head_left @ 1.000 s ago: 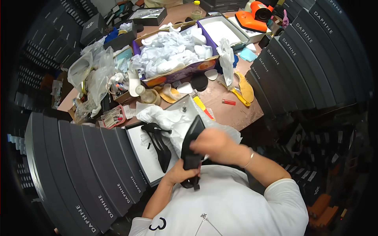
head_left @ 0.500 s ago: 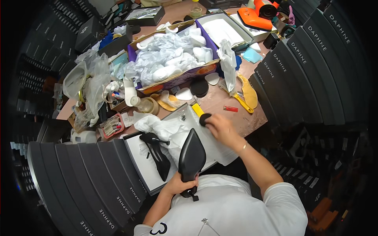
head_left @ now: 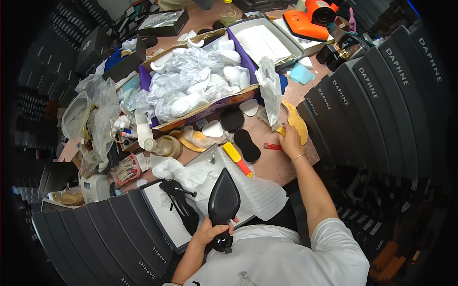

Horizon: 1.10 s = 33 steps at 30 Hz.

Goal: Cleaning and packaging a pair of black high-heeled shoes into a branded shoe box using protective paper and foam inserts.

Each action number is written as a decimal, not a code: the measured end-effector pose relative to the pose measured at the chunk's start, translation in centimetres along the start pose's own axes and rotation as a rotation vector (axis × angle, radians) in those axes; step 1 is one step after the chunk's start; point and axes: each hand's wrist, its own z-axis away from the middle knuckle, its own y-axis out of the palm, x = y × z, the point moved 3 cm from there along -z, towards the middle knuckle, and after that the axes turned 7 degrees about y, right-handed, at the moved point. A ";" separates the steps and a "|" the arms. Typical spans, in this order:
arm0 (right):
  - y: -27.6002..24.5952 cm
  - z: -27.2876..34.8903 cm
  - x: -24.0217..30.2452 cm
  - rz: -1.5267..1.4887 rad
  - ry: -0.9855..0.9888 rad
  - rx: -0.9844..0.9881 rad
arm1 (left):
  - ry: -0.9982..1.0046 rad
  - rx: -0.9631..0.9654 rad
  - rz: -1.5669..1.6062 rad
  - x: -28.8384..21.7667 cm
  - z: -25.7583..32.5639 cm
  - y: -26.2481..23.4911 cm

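Note:
My left hand [head_left: 213, 230] grips a black pointed high-heeled shoe [head_left: 224, 198] near its heel, toe pointing away from me, in front of my white shirt. Its mate, another black heeled shoe [head_left: 180, 202], lies in an open shoebox [head_left: 162, 209] lined with white tissue paper [head_left: 195, 167]. At the table's right side, my right hand [head_left: 290, 141] is closed around the yellow handle of a brush [head_left: 271, 119], beside a yellow cloth pad [head_left: 296, 119]. A black oblong pad [head_left: 247, 146] and a yellow-and-red handled tool [head_left: 237, 158] lie beyond the shoe.
A purple carton [head_left: 200, 114] full of crumpled paper and white inserts stands mid-table. Stacks of dark shoeboxes rise at left [head_left: 119, 229] and right [head_left: 381, 86]. A red lighter [head_left: 272, 146], a glass jar [head_left: 169, 146] and an orange device [head_left: 305, 26] are on the table.
My right hand has let go of the black pad, which now lies on the table, and moved right to the brush. My left hand still holds the shoe. The view has shifted slightly.

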 end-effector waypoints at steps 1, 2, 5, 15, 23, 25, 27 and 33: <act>0.3 -0.4 -1.1 0.068 0.002 0.026 | -0.009 0.003 -0.009 0.2 0.0 -0.2; 0.2 -0.8 -1.4 0.093 -0.027 0.057 | -0.021 0.008 -0.019 0.4 0.0 -0.3; -0.3 -1.5 -1.4 0.095 -0.073 0.157 | -0.005 -0.038 -0.029 0.3 -0.3 -0.4; -11.3 1.2 -1.0 -0.009 0.031 0.617 | 0.084 -0.053 0.003 -0.2 0.2 0.0; -15.1 8.6 4.7 -0.166 0.029 0.538 | 0.116 0.061 -0.047 -0.7 2.5 1.1; -15.3 10.4 5.7 -0.321 -0.018 0.473 | 0.118 0.080 -0.036 -0.1 3.2 1.1; -16.9 14.3 11.1 -0.348 -0.172 0.308 | 0.119 0.102 -0.005 0.9 3.8 0.6; -20.3 23.1 14.6 0.131 -0.941 0.084 | 0.077 0.231 -0.104 2.1 6.5 2.6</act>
